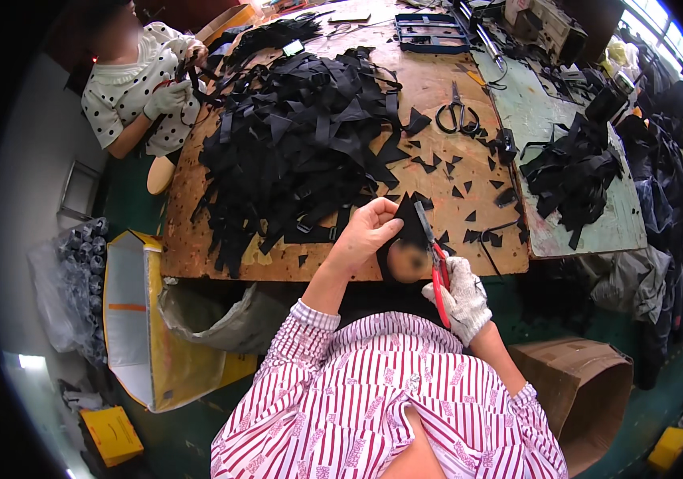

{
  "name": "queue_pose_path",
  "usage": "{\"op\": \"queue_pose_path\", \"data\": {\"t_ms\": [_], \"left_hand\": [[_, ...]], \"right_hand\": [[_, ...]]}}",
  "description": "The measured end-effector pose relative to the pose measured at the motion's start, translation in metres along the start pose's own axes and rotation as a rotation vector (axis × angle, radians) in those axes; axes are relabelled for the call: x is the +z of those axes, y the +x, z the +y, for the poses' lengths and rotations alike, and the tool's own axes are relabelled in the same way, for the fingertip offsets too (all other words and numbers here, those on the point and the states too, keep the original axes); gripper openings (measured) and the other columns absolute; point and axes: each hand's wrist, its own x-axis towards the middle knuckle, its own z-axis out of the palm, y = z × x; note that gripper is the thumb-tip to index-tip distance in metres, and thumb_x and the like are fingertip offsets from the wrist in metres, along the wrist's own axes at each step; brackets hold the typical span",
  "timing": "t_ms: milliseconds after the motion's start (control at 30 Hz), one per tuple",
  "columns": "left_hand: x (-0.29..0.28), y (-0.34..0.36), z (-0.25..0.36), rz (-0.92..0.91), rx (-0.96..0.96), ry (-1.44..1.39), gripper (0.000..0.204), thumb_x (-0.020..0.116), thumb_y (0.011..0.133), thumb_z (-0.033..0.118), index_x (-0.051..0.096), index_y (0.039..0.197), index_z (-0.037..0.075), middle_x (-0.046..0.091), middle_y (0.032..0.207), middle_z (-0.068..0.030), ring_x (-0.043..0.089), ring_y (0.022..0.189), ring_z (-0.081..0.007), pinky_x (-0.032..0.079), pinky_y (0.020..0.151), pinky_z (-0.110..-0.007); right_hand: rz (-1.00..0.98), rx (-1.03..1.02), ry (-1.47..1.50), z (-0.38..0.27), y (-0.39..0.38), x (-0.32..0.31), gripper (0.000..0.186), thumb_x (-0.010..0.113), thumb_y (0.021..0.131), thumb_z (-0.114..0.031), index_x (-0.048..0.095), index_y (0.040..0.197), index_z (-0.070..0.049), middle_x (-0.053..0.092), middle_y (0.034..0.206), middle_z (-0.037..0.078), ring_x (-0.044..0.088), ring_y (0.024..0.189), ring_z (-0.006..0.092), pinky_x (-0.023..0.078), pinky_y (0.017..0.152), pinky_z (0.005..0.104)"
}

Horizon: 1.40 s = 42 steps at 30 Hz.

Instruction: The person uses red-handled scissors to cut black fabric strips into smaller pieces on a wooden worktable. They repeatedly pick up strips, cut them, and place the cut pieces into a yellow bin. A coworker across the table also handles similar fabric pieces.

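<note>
Near the front edge of the table, my bare left hand [369, 229] pinches the edge of a black fabric piece [410, 209] with a pointed top. My right hand [463, 299], in a white knit glove, is closed around the red handles of scissors [440, 275]. Their grey blades point up and away from me, right beside the fabric piece. Whether the blades touch the cloth I cannot tell. Just beyond my left hand spreads a large heap of black fabric pieces and straps [294, 144]. Small black triangular scraps [457, 191] lie scattered to the right of it.
Black-handled scissors [457, 118] lie on the wooden table [485, 239]. A blue tray [432, 33] sits at the far side. Black straps [573, 176] rest on the green board at right. Another person's gloved hand [166, 100] is at left. A cardboard box [573, 359] stands below right.
</note>
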Motion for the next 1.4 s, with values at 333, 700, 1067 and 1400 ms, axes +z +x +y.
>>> {"op": "queue_pose_path", "data": {"t_ms": [333, 700, 1067, 1400], "left_hand": [[0.005, -0.006, -0.003, -0.025, -0.031, -0.003, 0.008, 0.053, 0.089, 0.003, 0.048, 0.095, 0.001, 0.058, 0.079, -0.0022, 0.055, 0.059, -0.0065, 0.047, 0.05, -0.022], [-0.013, -0.02, -0.01, -0.119, -0.063, 0.196, 0.016, 0.055, 0.088, -0.001, 0.058, 0.103, -0.004, 0.062, 0.094, -0.0028, 0.06, 0.081, -0.0081, 0.049, 0.073, -0.022], [-0.064, -0.042, 0.092, 0.339, 0.619, -0.232, 0.011, 0.053, 0.092, 0.012, 0.049, 0.103, 0.012, 0.059, 0.08, -0.0066, 0.06, 0.068, -0.0176, 0.051, 0.068, -0.029], [-0.099, 0.041, 0.055, 0.416, 0.388, -0.09, 0.012, 0.058, 0.089, 0.011, 0.054, 0.095, 0.002, 0.062, 0.079, -0.0094, 0.058, 0.057, -0.0135, 0.049, 0.055, -0.024]], "right_hand": [[-0.016, 0.093, 0.163, 0.011, 0.0, 0.01, 0.045, 0.072, 0.075, -0.023, 0.047, 0.107, -0.003, 0.059, 0.081, 0.011, 0.06, 0.074, 0.0251, 0.048, 0.069, 0.0356], [0.17, 0.268, 0.653, 0.017, 0.008, -0.001, 0.026, 0.062, 0.081, -0.011, 0.044, 0.099, -0.007, 0.045, 0.068, 0.001, 0.042, 0.044, 0.0072, 0.039, 0.039, 0.0209], [0.162, 0.303, 0.68, 0.016, 0.005, 0.013, 0.023, 0.055, 0.08, -0.013, 0.043, 0.099, -0.006, 0.045, 0.066, 0.001, 0.041, 0.041, 0.0085, 0.036, 0.035, 0.0205], [0.17, 0.303, 0.639, 0.025, 0.002, 0.018, 0.022, 0.053, 0.082, -0.01, 0.043, 0.101, -0.006, 0.045, 0.065, 0.002, 0.04, 0.04, 0.0083, 0.037, 0.035, 0.0203]]}}
